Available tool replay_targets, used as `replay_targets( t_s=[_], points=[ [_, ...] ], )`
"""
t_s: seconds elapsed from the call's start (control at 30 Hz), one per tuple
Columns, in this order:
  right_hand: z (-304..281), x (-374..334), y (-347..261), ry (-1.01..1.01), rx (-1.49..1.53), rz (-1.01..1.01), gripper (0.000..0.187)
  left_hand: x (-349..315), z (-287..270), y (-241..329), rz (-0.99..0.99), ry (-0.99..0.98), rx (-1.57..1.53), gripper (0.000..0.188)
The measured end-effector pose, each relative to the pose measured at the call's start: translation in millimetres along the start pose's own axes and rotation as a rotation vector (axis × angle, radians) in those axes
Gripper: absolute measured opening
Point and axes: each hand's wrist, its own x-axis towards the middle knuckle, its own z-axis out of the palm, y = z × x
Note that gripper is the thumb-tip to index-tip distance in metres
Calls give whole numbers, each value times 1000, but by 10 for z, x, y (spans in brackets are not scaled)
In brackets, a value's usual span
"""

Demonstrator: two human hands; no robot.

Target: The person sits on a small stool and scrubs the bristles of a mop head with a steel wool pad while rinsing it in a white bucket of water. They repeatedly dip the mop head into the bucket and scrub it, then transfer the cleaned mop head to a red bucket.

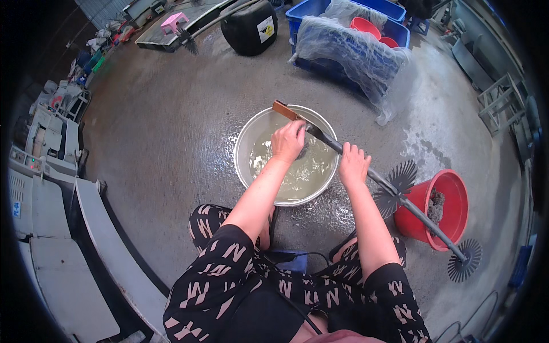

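Observation:
A long dark grey metal shaft [378, 178] slants over a round silver basin [241, 150] of cloudy water. Its far left end carries a brown block [285, 110]. Two dark slotted discs, one midway [402, 174] and one at the lower right end [464, 261], fan out from it. My left hand [287, 141] is closed at the shaft near the brown block, above the water. Something dark shows under its fingers, too unclear to name. My right hand [354, 166] wraps round the shaft beside the basin's right rim.
A red bucket [412, 214] with grey shreddy material [436, 207] stands at the right, beneath the shaft. Beyond the basin are a blue crate [326, 54] draped with clear plastic and a black drum [250, 34]. Pale machines [54, 240] line the left. The concrete floor [154, 131] looks wet.

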Motion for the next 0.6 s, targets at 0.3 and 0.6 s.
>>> replay_targets(
  t_s=[0.3, 0.6],
  points=[
    [-21, -3, 7, -20, 28, 11, 17, 91, -104, 164, 47, 22, -42, 14],
    [15, -30, 15, -12, 44, 24, 17, -8, -87, 21, -60, -209, 152, 14]
  ],
)
